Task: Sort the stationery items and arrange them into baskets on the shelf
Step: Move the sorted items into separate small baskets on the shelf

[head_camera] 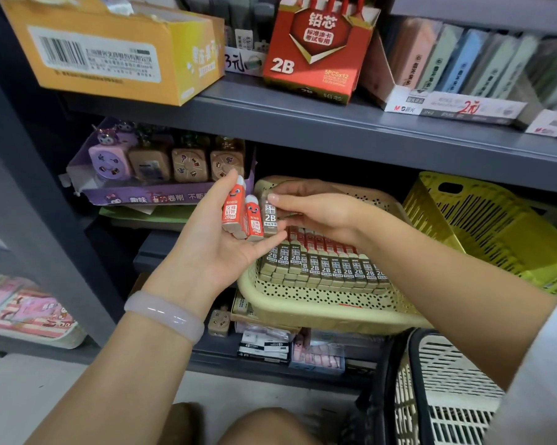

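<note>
My left hand (213,242) is palm up in front of the middle shelf and holds two red 2B erasers (242,215) upright against its fingers. My right hand (315,213) pinches a gold 2B eraser (269,216) right beside the red ones, over the left end of the beige perforated basket (303,308). Rows of gold and red 2B erasers (328,268) stand packed inside that basket.
A yellow slotted basket (482,226) tilts to the right of the beige one. A purple tray of sharpeners (148,168) sits left. A white basket (447,390) stands at the lower right. Red 2B lead box (315,59) and orange carton (110,49) occupy the upper shelf.
</note>
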Demonstrator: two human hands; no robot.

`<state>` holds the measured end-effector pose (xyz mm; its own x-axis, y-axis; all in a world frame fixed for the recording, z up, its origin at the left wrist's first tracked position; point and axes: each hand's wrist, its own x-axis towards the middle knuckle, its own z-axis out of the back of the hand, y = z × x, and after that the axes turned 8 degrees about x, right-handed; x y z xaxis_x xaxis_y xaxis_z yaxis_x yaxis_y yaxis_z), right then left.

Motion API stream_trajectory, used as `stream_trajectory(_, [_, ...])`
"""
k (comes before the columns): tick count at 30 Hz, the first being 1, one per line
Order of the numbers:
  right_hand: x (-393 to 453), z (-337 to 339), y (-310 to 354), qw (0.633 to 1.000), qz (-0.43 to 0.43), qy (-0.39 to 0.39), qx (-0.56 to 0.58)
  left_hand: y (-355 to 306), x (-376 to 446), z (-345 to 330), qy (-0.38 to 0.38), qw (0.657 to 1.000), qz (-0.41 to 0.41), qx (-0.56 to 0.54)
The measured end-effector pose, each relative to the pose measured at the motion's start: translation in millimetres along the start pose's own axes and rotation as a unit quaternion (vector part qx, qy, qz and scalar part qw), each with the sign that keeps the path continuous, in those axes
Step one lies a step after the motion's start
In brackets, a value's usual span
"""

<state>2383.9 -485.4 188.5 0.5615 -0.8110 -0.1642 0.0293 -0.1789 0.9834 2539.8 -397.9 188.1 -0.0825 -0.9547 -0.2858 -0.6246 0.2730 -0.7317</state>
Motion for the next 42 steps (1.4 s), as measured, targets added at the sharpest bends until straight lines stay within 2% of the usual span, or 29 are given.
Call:
stream_trajectory(4, [-9.9,21.4,3.3,0.986,-0.002,-0.123,0.117,-1.4,-0.4,-13.0,-0.038,0.998,0.029,-0.042])
stream_trajectory(6, [-18.0,33.5,-0.7,0.981,-0.026,-0.18,0.064,-2.0,-1.3,-11.5,-0.042,0.997,0.037,-0.052])
stream_trajectory(8, [-24.9,38.7,-10.5,0.971,-0.09,-0.218,-0.035,0.3,-0.4,-11.0,-0.047,0.998,0.035,-0.038])
stream_trajectory(10, [-28.9,36.4,-21.7,0.953,-0.168,-0.223,-0.116,1.5,-1.2,-11.5,-0.048,0.997,0.037,-0.042])
stream_trajectory(12, [-28.2,30.8,-30.8,0.945,-0.203,-0.227,-0.122,0.6,-1.9,-12.5,-0.051,0.998,0.03,-0.032])
stream_trajectory(21, [-25.8,18.1,-37.0,0.942,-0.178,-0.254,-0.131,3.8,-2.1,-12.1,-0.035,0.999,0.01,-0.012])
stream_trajectory(23, [-28.7,16.9,-32.3,0.94,-0.16,-0.255,-0.159,4.3,-2.8,-14.1,-0.028,0.999,0.016,-0.018])
stream_trajectory(25, [-29.1,12.5,-23.5,0.957,-0.103,-0.234,-0.134,4.9,-3.1,-16.0,-0.027,0.999,0.024,-0.035])
stream_trajectory(28, [-28.0,-0.6,-7.3,0.99,-0.044,-0.133,-0.014,6.5,-3.7,-18.7,-0.017,0.998,0.027,-0.045])
stream_trajectory(31, [-26.0,-12.7,0.5,0.998,-0.036,-0.046,-0.027,7.2,-3.9,-19.3,0.008,0.999,0.03,-0.042])
stream_trajectory(33, [-23.5,-17.1,0.3,0.999,-0.022,-0.04,-0.019,7.5,-3.6,-19.9,0.011,0.999,0.035,-0.038])
stream_trajectory(35, [-19.0,-16.5,-0.6,0.997,0.004,-0.059,0.047,7.3,-3.6,-20.9,0.002,0.998,0.047,-0.032])
stream_trajectory(38, [-10.6,-0.8,-1.2,0.98,0.046,-0.139,0.137,5.0,-2.2,-18.9,-0.032,0.997,0.057,-0.038])
stream_trajectory(40, [-4.2,17.1,-4.8,0.973,0.032,-0.214,0.084,2.8,0.3,-15.4,-0.061,0.996,0.052,-0.027])
stream_trajectory(42, [1.2,34.9,-13.1,0.957,-0.021,-0.29,-0.004,0.9,3.5,-12.7,-0.074,0.996,0.039,-0.017])
